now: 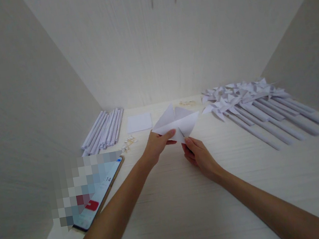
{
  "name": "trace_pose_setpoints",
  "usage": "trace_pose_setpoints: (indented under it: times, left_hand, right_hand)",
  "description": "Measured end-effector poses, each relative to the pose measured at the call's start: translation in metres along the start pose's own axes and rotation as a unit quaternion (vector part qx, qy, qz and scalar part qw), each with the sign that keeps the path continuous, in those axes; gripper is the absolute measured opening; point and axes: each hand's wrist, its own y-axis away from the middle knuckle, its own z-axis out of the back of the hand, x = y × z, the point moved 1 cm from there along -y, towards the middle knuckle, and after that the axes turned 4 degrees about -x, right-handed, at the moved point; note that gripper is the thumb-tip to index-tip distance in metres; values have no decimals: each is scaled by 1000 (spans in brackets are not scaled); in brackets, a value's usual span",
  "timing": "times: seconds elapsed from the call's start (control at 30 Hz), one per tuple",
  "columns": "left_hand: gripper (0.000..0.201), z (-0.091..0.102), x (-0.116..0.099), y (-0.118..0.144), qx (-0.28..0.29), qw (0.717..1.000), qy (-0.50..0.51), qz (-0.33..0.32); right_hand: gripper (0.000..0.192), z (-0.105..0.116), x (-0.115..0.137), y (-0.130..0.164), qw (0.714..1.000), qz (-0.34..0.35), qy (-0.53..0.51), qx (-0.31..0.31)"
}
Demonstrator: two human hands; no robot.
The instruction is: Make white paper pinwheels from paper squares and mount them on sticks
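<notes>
A folded white paper sheet (pixel 178 121) with pointed flaps is held just above the pale wooden desk (pixel 178 214) at its middle. My left hand (pixel 156 146) pinches the paper's lower left edge between thumb and fingers. My right hand (pixel 197 154) grips its lower point from the right, with the thumb on top. Both forearms reach in from the bottom of the view.
White rolled paper sticks (pixel 104 130) lie at the back left beside a flat white paper square (pixel 139 122). Several finished paper pinwheels (pixel 255 107) lie at the right. A phone (pixel 98 195) lies at the left front. Small pale bits (pixel 128 142) lie near the sticks. Walls enclose three sides.
</notes>
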Motion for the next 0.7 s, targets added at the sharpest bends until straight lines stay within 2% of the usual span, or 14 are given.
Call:
trace_pose_setpoints:
  times: [0.7]
  left_hand:
    - [23,0,-1,0,4,1000,-5,-2]
  right_hand:
    - [36,1,0,-1,1000,2,10,-10]
